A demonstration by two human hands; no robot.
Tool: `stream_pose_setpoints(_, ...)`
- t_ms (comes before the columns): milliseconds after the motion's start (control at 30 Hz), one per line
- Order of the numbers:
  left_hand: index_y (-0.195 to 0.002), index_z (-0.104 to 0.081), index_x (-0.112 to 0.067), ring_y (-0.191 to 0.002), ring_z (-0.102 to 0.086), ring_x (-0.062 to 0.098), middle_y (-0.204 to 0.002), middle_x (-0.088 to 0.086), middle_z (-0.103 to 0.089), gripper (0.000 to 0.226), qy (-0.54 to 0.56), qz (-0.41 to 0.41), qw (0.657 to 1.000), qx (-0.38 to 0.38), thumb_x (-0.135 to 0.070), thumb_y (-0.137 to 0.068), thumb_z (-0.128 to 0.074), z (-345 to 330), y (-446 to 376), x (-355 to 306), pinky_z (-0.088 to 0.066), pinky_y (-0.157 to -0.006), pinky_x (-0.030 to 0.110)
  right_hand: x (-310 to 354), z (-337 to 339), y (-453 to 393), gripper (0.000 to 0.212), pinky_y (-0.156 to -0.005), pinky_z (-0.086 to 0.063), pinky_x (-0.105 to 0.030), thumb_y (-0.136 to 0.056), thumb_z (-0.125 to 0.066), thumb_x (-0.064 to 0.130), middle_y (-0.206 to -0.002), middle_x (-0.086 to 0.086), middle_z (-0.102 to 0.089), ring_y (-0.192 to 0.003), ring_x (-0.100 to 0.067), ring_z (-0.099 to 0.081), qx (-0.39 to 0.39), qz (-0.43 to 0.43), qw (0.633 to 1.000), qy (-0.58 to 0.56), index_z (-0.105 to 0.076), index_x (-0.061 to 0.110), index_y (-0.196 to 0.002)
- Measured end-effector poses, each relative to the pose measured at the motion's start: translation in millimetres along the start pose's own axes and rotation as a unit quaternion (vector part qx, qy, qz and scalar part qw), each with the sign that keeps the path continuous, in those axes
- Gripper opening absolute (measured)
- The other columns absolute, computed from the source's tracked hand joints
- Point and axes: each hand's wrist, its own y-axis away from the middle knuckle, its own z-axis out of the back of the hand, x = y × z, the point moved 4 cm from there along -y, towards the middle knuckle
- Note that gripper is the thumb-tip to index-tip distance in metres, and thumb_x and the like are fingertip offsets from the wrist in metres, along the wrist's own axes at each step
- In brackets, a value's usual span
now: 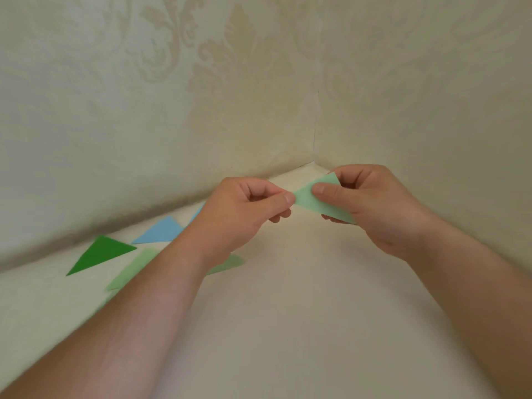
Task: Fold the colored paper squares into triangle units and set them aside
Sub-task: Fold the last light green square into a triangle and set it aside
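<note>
The mint paper (319, 201) pinched between the hands is thin, matt and smooth, with a crisp folded edge. The dark green triangle (100, 254) lying on the table (288, 326) is matt paper too, flat and evenly coloured; the blue triangle (162, 231) and the pale green sheet (132, 272) look the same dull, smooth stock. The table has a cream, matt, even surface. The wall (172, 96) wears cream wallpaper with a faintly sheened, slightly raised damask pattern.

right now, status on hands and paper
Both hands, left hand and right hand, pinch the light green triangle in the air. Folded triangles lie left. Nothing in the way.
</note>
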Motion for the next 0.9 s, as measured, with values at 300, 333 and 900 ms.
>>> stream_pose_setpoints(300, -0.072, -0.068, -0.021, -0.056, -0.048, 0.005, -0.061, -0.013, -0.058, 0.018, -0.199, -0.07, 0.976, -0.051, -0.026, -0.089, -0.07, 6.4, -2.2, -3.4, -0.043, -0.057, 0.022, -24.1, -1.0, 3.3, 0.029, -0.052, -0.039, -0.02, -0.075, -0.09, 0.036, -0.077, 0.008, -0.062, -0.051, -0.003, -0.052, 0.06, -0.075, 0.961, 0.259, -0.068, 0.031, -0.094)
stream_pose_setpoints(333, -0.076, -0.071, -0.025, -0.06, -0.054, 0.005, -0.068, -0.014, -0.064, 0.015, -0.214, -0.077, 0.974, -0.015, -0.03, -0.091, -0.07, -2.6, 0.8, -9.3, -0.046, -0.059, 0.022, -24.6, -8.2, 6.0, 0.032, -0.054, -0.04, -0.019, -0.073, -0.089, 0.039, -0.081, 0.008, -0.063, -0.057, -0.003, -0.055, 0.08, -0.068, 0.948, 0.302, -0.067, 0.033, -0.096)
stream_pose_setpoints(900, -0.15, -0.046, -0.031, -0.124, -0.043, 0.02, -0.142, -0.008, -0.052, 0.049, -0.502, -0.129, 0.846, 0.122, -0.042, -0.103, -0.035, -45.7, 119.3, 11.9, -0.037, -0.108, 0.034, -12.3, -5.8, 100.9, 0.03, -0.098, -0.045, -0.038, -0.1, -0.054, 0.031, -0.124, 0.008, -0.059, -0.107, -0.019, -0.052, 0.039, 0.075, 0.86, 0.503, -0.065, 0.031, -0.128)
